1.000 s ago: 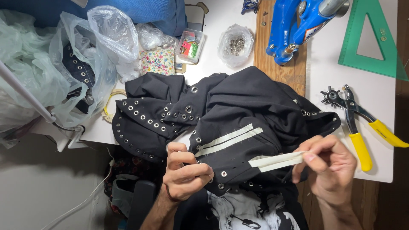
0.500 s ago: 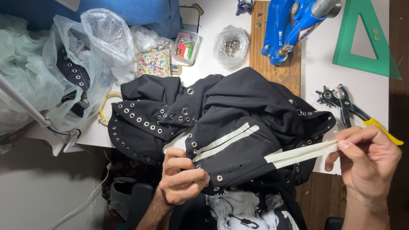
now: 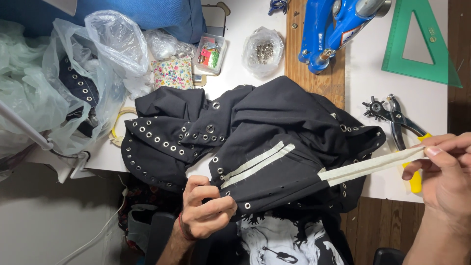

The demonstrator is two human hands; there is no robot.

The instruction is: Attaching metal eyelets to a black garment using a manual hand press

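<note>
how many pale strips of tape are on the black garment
2: one pale tape strip lies flat on the black garment; the other tape strip is pulled out by the right hand. Folds may hide more.

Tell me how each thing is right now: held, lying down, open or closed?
Black garment: bunched on the table, edge pinched by the left hand.
Pale strip: pulled out taut, pinched by the right hand.
Hole punch pliers: lying flat, untouched.
Bag of eyelets: lying on the table, top gathered.
Green set square: lying flat.
Small clear box: open, full.
</note>
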